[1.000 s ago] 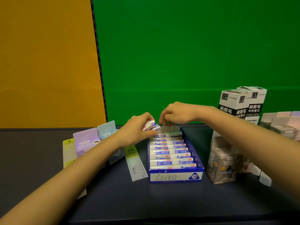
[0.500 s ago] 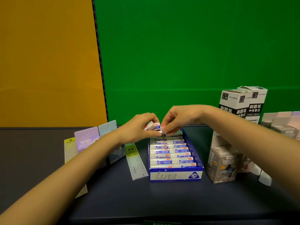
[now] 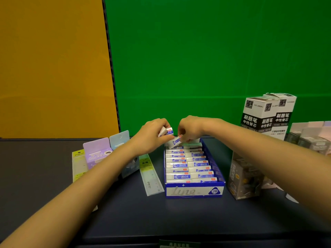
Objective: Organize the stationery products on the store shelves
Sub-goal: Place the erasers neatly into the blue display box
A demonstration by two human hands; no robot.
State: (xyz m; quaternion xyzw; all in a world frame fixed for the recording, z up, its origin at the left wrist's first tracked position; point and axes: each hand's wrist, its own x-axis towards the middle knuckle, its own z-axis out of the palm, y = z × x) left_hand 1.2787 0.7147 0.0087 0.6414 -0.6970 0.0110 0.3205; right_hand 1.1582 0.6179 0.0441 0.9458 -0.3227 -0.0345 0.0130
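A wrapped eraser (image 3: 166,131) was pinched in the left hand (image 3: 152,136) above the far end of the blue display box (image 3: 194,191). A second eraser (image 3: 174,141), tilted against the far row, was gripped by the right hand (image 3: 190,128). The box stood on the dark shelf (image 3: 161,217), between a ruler (image 3: 151,175) on its left and a grey carton (image 3: 244,178) on its right.
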